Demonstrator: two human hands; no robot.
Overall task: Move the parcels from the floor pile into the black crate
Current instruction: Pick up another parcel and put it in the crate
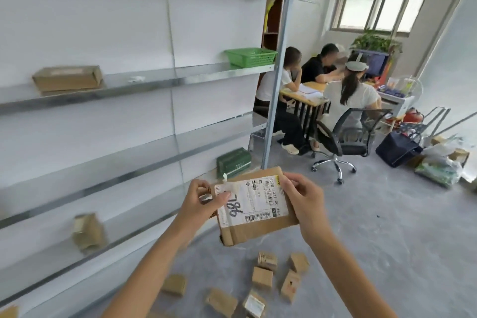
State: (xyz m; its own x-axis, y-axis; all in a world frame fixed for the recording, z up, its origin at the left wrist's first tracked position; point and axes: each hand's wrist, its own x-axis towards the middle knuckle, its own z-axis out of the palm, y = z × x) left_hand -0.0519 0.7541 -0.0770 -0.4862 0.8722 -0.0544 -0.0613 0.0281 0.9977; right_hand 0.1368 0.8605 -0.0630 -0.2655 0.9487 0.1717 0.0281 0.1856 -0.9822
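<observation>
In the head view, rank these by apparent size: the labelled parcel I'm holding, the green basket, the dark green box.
1. labelled parcel, though nearest the camera.
2. green basket and dark green box: look alike, unranked.

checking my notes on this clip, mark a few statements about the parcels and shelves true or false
1. The left hand and right hand both hold one parcel. True.
2. That parcel has no label. False: a white label with handwritten digits covers much of its top.
3. A green basket sits on a shelf. True.
4. No parcels are left on the ground. False: several small parcels lie on the floor below the hands.
5. The black crate stands beside the pile. False: no black crate shows in this view.
</observation>
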